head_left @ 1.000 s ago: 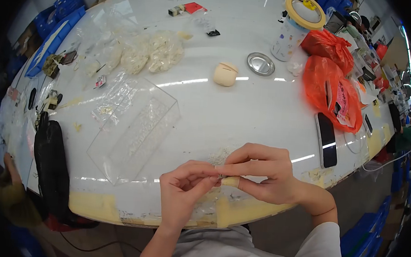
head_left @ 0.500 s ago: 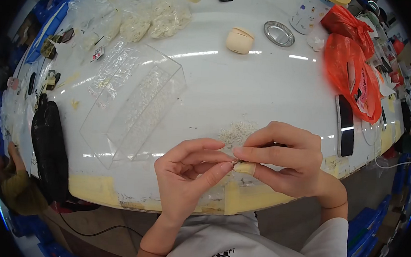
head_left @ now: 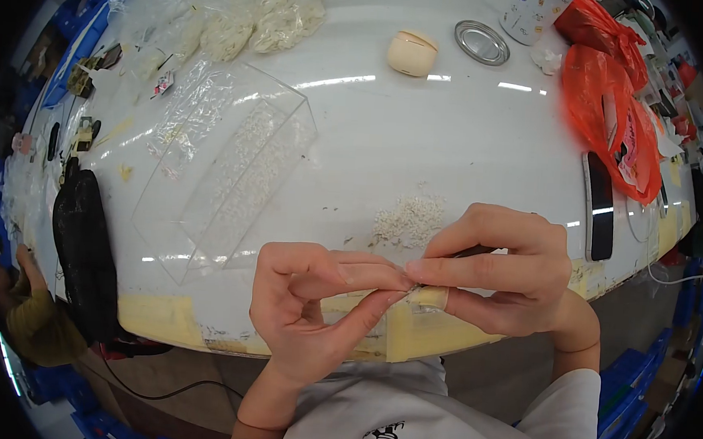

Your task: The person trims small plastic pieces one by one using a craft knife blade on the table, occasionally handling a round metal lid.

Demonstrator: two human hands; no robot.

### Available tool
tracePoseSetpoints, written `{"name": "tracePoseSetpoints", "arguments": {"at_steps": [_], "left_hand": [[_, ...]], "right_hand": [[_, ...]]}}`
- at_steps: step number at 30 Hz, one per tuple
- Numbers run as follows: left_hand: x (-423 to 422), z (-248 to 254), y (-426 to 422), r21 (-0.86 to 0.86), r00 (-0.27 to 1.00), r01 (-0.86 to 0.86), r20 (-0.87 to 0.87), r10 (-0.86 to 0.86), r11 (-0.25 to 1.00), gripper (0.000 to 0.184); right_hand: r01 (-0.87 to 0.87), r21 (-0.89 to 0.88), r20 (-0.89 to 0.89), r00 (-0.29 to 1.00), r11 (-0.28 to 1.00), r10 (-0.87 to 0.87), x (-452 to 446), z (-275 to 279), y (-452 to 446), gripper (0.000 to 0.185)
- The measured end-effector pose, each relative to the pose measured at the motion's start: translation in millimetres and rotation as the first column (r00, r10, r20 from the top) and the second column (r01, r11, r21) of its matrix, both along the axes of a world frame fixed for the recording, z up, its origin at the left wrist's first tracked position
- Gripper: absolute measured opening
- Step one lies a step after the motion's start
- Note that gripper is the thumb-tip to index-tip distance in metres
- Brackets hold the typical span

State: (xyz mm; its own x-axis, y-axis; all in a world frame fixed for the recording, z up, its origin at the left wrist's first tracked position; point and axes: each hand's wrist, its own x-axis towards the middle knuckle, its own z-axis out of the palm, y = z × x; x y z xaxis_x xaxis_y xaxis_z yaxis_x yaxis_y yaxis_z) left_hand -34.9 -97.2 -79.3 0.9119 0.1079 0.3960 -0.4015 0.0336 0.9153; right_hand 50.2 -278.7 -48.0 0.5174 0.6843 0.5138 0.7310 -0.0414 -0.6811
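Observation:
My left hand (head_left: 302,305) is closed in a pinch, thumb against fingertips, on something too small to make out. Its tips meet those of my right hand (head_left: 501,269) above the table's near edge. A slim dark tool (head_left: 472,252) lies between the fingers of my right hand; its kind is mostly hidden. Pale yellow tape or a cover (head_left: 430,297) wraps the right thumb tip. Just beyond the hands lies a loose heap of tiny whitish pieces (head_left: 409,220). Left of it stands a clear box (head_left: 306,112) with more such pieces in it.
A phone (head_left: 600,206) and red plastic bags (head_left: 604,98) lie on the right. Farther back are a cream round container (head_left: 412,53) and a metal lid (head_left: 482,43). Clear bags (head_left: 287,18) fill the back left. A black bag (head_left: 84,251) rests at the left edge, near another person (head_left: 36,313).
My left fingers have closed from a looser curl into a tighter pinch. My right hand has shifted slightly right, and the dark tool shows more. The camera view has moved a little.

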Motion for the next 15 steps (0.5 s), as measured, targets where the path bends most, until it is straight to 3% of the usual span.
{"name": "tracePoseSetpoints", "arguments": {"at_steps": [10,13,15], "left_hand": [[-0.4,-1.0,0.7,0.052,0.998,0.013,0.059,-0.016,0.999,0.044],[-0.1,4.6,-4.6,0.105,0.998,-0.060,0.007,0.060,0.993,0.051],[0.2,0.3,-1.3,0.055,0.999,-0.009,0.050,0.006,0.998,0.047]], "right_hand": [[-0.038,0.015,0.023,0.999,0.999,0.038,1.6,-2.9,-1.5,0.038],[-0.035,0.024,0.031,0.999,0.999,0.034,1.4,-3.8,-1.4,0.038],[-0.036,0.018,0.034,0.999,0.999,0.035,1.8,-2.9,-1.6,0.038]]}}
